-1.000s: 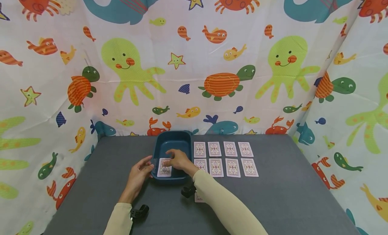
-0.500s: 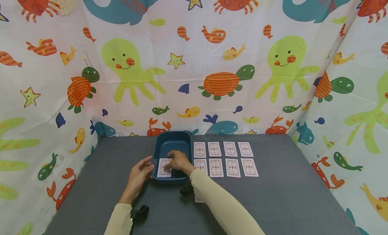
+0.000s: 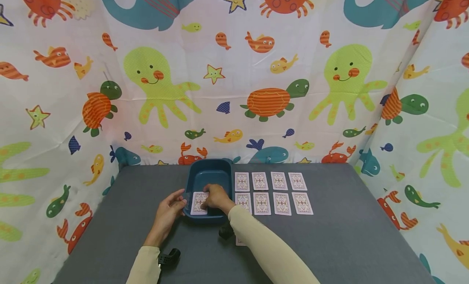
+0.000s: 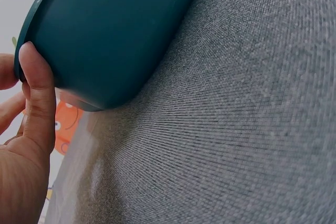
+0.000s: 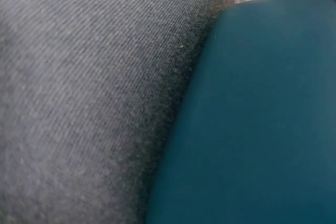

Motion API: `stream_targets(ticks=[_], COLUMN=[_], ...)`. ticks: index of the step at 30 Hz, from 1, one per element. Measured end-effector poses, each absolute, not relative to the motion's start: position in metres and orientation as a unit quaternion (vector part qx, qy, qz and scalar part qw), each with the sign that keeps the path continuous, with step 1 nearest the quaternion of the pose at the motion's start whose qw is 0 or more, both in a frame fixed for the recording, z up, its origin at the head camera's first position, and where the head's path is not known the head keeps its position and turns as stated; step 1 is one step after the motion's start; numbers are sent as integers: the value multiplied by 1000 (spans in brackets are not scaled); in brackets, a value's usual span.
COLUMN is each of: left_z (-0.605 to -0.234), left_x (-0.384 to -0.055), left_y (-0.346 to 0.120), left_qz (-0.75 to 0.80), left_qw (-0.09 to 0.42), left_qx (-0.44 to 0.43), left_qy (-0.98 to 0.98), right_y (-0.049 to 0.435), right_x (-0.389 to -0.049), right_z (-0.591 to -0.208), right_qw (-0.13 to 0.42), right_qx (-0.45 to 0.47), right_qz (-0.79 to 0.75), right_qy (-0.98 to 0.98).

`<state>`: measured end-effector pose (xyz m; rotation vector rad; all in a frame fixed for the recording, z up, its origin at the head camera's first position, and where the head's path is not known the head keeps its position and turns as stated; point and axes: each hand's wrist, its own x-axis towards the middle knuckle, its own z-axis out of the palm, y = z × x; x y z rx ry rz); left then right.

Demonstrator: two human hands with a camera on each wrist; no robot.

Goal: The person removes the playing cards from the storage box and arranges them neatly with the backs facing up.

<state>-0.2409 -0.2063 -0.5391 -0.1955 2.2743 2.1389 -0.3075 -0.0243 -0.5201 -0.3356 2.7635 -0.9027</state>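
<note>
A dark teal plastic tray (image 3: 210, 168) stands on the grey table. Inside it, near its front left corner, a patterned playing card (image 3: 198, 203) lies back up; whether others lie under it I cannot tell. My left hand (image 3: 166, 214) grips the tray's left rim, its thumb (image 4: 39, 77) against the outer wall in the left wrist view. My right hand (image 3: 217, 197) reaches over the tray's right side, bent fingers at the card's right edge. Its fingertips are partly hidden, so a pinch cannot be made out. The tray wall (image 5: 262, 108) fills much of the right wrist view.
Right of the tray, several playing cards (image 3: 281, 203) lie back up in two rows on the grey table (image 3: 348, 239). Another card (image 3: 239, 241) shows partly from under my right forearm. A curtain (image 3: 227, 51) printed with sea animals hangs behind.
The right hand's fingertips have shifted slightly right, from over the card to its right edge. My left hand and the tray stay in place.
</note>
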Motion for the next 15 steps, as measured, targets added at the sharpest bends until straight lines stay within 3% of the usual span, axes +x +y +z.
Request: stream_targets(ticks=[15], left_z=[-541], left_x=[-242], left_y=[-206], left_qz=[683], left_qw=[2], left_qx=[-65], left_qy=[727], right_y=[-22], right_x=[-305], right_z=[-519], right_qw=[93], right_qx=[-92], right_qz=[-366], right_qy=[921])
